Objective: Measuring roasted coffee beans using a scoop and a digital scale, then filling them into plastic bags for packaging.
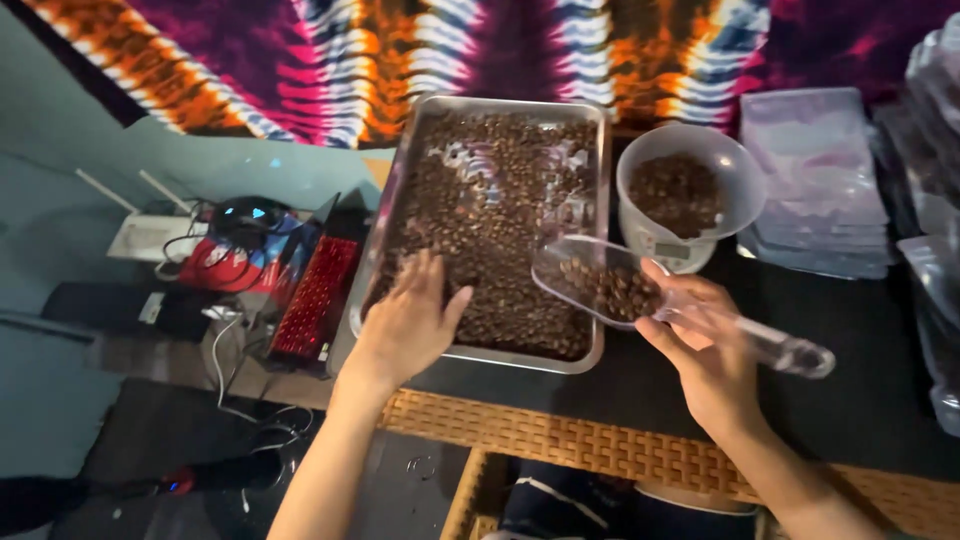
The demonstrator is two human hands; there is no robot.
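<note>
Nearest, at 6 o'clock: one woven edge (600, 450), cut off below. Left hand (412, 322) at 7 o'clock of centre, open, fingers spread flat on coffee beans (480, 215), gripping nothing. Right hand (705, 345) at 4 o'clock, closed round handle of one clear scoop (640, 292), part-filled with beans; exact bean count impossible. One metal tray (380, 240) at centre. At 2 o'clock, one clear bowl (735, 175) of beans, hiding most of one scale (685, 257). Farther right, stacked clear bags (815, 165), blurred, uncountable.
</note>
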